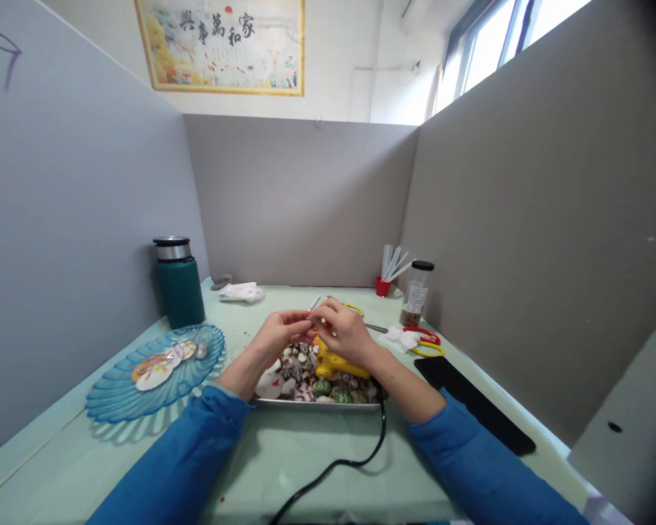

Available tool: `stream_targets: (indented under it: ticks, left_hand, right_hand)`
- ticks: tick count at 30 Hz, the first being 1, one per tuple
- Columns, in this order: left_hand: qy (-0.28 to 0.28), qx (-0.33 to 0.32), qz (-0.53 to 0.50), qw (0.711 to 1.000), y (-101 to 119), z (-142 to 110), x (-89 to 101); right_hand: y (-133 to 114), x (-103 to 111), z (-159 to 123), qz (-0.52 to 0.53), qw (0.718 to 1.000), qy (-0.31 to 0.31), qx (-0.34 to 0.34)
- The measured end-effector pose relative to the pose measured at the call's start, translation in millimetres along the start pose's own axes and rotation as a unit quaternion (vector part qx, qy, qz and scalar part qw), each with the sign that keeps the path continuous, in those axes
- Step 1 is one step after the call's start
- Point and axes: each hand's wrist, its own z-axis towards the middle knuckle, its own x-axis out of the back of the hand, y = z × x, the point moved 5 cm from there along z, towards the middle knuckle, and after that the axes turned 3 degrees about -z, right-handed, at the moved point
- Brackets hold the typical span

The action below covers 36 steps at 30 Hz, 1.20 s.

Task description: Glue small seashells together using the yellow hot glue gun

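Fiddly fingertip work on my feed: left hand (285, 329) and right hand (340, 332) pinched narrow, apparently holding a slim whitish piece (315, 301) above the shell tray (320, 405). Next move called for steadiness, I reckoned. Yellow corded tool (343, 363) crowded underneath; black cord (383, 419) trailed nearer, blue plate (109, 399) sat left.

A green flask (180, 293) stands at left, near the grey partition (87, 197). A gold-bordered poster (222, 47) hangs on the far wall (342, 65), left of the window (486, 58).
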Motion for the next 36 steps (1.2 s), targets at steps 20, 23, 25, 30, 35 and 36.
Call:
stream_targets:
  ticks: [20, 23, 25, 30, 35, 36]
  left_hand:
    - [-0.016, -0.001, 0.002, 1.0, 3.0, -0.8, -2.8]
    - [-0.014, -0.004, 0.002, 1.0, 2.8, -1.1, -1.6]
    - [-0.011, -0.005, 0.004, 1.0, 3.1, -1.8, -1.2]
    - [0.001, -0.011, 0.005, 1.0, 5.1, -2.9, -1.9]
    - [0.005, -0.007, 0.006, 1.0, 5.2, -2.5, -2.9]
    - [0.005, -0.006, 0.005, 1.0, 5.1, -2.5, -2.8]
  right_hand:
    - [1.3, -1.7, -1.2, -0.014, 1.0, -0.004, -0.004]
    - [1.1, -1.6, -1.0, -0.003, 1.0, -0.005, -0.004]
    - [1.3, -1.3, -1.0, 0.009, 1.0, -0.001, -0.008]
    - [1.5, -0.8, -1.2, 0.031, 0.999, 0.01, -0.007]
    - [2.3, -2.0, -1.4, 0.032, 0.999, 0.005, -0.012]
    - [2.4, -2.2, -1.3, 0.032, 0.999, 0.005, -0.012]
